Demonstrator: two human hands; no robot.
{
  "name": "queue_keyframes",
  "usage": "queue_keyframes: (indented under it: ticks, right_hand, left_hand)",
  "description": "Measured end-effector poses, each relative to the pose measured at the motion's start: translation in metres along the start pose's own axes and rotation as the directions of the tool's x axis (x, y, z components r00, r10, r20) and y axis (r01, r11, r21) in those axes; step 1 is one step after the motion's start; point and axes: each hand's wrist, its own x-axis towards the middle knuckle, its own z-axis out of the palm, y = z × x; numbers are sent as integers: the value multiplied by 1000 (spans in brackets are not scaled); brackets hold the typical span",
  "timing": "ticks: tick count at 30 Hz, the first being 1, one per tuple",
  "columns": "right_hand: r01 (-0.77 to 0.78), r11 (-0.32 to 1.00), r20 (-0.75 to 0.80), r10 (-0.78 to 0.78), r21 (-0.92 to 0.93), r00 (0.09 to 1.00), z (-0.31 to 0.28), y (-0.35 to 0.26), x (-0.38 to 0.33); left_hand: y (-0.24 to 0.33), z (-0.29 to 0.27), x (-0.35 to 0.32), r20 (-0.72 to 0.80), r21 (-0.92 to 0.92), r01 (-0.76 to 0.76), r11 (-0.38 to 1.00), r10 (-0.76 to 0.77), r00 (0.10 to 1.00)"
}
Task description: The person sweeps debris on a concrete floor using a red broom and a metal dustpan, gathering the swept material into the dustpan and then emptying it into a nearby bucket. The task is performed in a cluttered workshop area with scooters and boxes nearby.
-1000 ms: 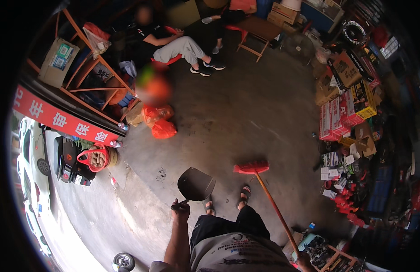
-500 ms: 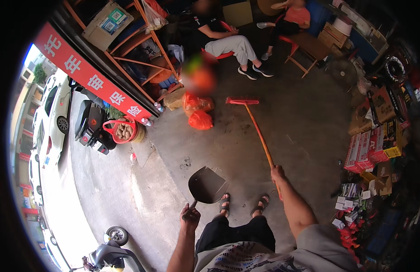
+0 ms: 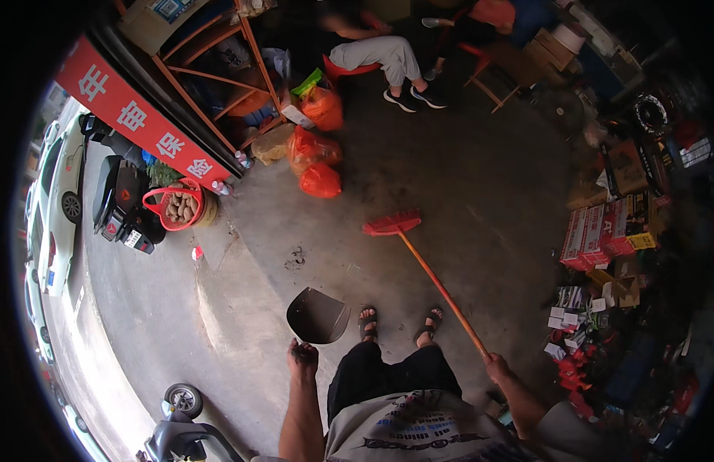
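My left hand (image 3: pixel 303 356) is wrapped round the short handle of a dark dustpan (image 3: pixel 318 316), whose scoop is out in front of my feet, to the left. My right hand (image 3: pixel 496 367) grips the orange stick of a broom (image 3: pixel 442 291) near its upper end. The broom's red head (image 3: pixel 392 223) is on the concrete floor well ahead of my feet. Small dark bits of debris (image 3: pixel 295 258) are scattered on the floor between the dustpan and the broom head.
Red plastic bags (image 3: pixel 320 179) stand by an orange shelf rack (image 3: pixel 218 85). A red basket of potato-like lumps (image 3: pixel 180 206) sits at left near a parked scooter (image 3: pixel 122 202). Two people sit at the back. Boxes (image 3: pixel 603 231) and clutter line the right; a wheel (image 3: pixel 184 400) shows lower left.
The broom head has come nearer to my feet, with my right hand drawn back toward me. The dustpan has shifted slightly left in the picture, along with the whole scene.
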Motion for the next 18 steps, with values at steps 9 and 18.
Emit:
queue_keyframes:
  ticks: [9,18]
  right_hand:
    - [383,676,42,-462,-629,886,18,183,-218]
    - [289,948,-183,-310,-132,933,19,15,-162]
  left_hand:
    - [25,16,-4,-130,-366,59,929,-114,985]
    - [20,-12,-29,-111,-329,36,943,-76,991]
